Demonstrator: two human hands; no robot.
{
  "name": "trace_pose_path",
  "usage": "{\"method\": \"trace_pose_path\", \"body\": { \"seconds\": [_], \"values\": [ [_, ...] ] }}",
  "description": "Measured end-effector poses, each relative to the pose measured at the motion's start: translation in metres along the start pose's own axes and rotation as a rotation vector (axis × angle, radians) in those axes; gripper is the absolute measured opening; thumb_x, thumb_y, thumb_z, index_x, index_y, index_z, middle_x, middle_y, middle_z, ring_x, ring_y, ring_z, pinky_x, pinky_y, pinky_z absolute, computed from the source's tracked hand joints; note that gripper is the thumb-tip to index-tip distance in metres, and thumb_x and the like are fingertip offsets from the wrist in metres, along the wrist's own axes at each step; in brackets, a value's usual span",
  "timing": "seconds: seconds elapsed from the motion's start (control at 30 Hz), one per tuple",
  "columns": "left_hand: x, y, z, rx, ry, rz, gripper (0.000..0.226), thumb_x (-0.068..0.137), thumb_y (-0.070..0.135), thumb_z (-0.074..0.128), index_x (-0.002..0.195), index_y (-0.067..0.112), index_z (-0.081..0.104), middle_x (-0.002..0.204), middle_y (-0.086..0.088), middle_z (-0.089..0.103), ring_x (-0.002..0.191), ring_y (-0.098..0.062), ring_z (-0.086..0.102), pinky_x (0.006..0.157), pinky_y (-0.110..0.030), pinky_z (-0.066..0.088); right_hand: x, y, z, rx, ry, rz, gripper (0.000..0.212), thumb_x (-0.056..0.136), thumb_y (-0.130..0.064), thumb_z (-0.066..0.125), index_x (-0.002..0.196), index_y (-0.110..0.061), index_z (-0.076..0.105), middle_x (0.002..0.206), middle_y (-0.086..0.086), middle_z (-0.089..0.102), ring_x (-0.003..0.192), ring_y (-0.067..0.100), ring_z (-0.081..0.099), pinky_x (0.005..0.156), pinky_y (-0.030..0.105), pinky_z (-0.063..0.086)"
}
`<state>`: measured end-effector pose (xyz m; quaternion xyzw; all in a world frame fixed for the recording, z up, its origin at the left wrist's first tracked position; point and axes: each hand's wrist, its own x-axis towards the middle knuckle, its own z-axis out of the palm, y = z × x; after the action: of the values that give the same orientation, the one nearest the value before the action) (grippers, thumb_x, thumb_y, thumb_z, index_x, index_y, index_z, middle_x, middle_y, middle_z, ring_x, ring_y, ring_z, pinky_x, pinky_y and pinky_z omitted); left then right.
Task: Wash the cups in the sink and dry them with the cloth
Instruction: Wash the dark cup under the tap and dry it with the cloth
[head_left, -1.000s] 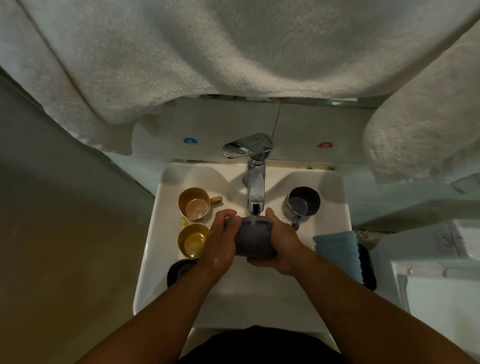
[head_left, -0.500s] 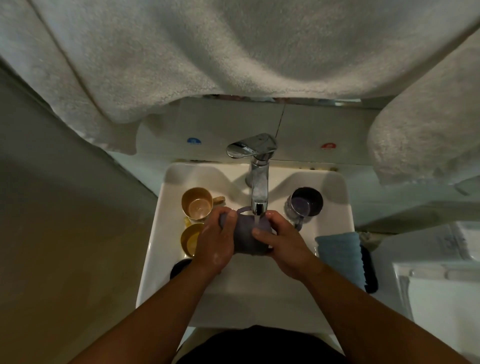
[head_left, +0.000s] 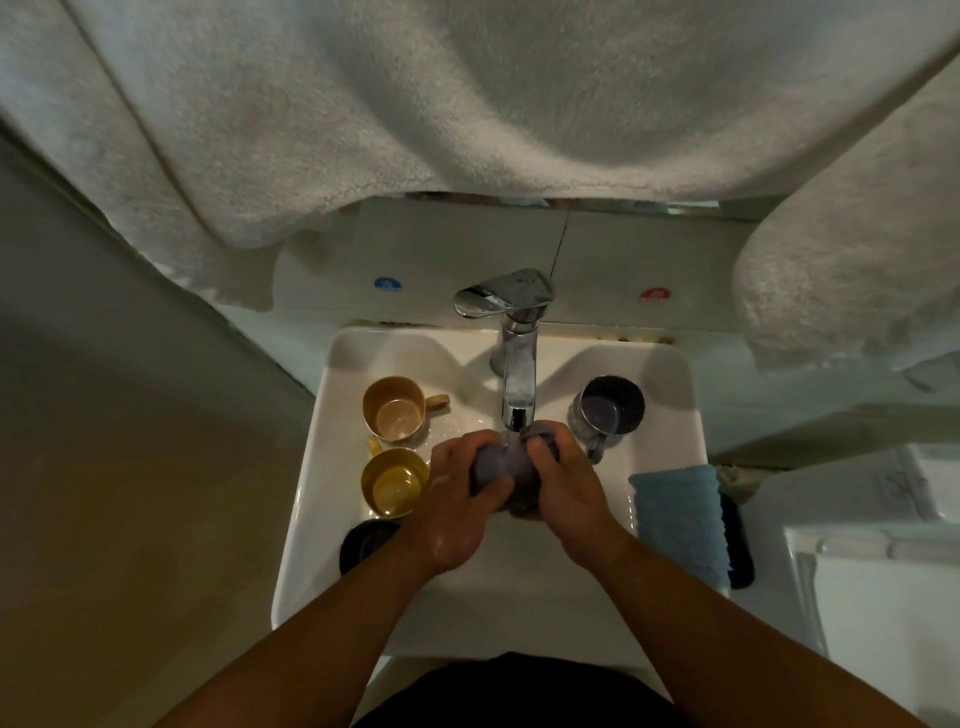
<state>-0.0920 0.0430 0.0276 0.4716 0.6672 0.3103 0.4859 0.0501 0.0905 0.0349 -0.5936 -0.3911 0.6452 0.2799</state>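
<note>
Both hands hold a purple cup (head_left: 503, 467) under the running tap (head_left: 517, 364), over the white sink (head_left: 322, 441). My left hand (head_left: 457, 499) wraps its left side and my right hand (head_left: 563, 488) its right side. On the sink's left ledge stand a tan cup (head_left: 397, 410), a yellow cup (head_left: 393, 483) and a dark cup (head_left: 366, 543), partly hidden by my left forearm. Another purple cup (head_left: 610, 410) stands on the right ledge. A folded blue cloth (head_left: 680, 519) lies on the sink's right edge.
White towels (head_left: 467, 104) hang overhead and at the right (head_left: 852, 270), hiding the wall above the tap. Blue (head_left: 387, 283) and red (head_left: 653, 294) marks sit on the tiles behind. A dark object (head_left: 740, 545) lies under the cloth. A white appliance (head_left: 878, 597) stands to the right.
The cup has moved up closer to the spout and been turned in my hands. My fingers now cover more of it.
</note>
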Motion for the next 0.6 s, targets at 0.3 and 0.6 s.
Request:
{"method": "trace_pose_path", "body": {
  "seconds": [0.3,0.6],
  "values": [
    [-0.003,0.005,0.011,0.135,0.222,0.084,0.033,0.101,0.033,0.059,0.132,0.034,0.051,0.139,0.009,0.042,0.122,-0.008,0.045,0.083,0.003,0.034,0.0,-0.006,0.003,-0.117,0.048,-0.051,0.012,0.101,-0.029,0.055,0.107,-0.039,0.057,0.111,-0.005,0.06,0.101,0.025,0.064,0.071,0.049,0.063],
    [0.013,0.007,0.002,0.47,0.27,0.175,0.024,0.1,0.041,0.059,0.104,0.019,0.067,0.095,0.0,0.072,0.075,-0.008,0.057,0.068,0.0,0.032,-0.016,-0.006,0.004,-0.303,0.033,0.073,0.029,0.098,-0.036,0.059,0.126,-0.031,0.053,0.119,0.002,0.056,0.11,0.031,0.058,0.065,0.046,0.064]
  ]
}}
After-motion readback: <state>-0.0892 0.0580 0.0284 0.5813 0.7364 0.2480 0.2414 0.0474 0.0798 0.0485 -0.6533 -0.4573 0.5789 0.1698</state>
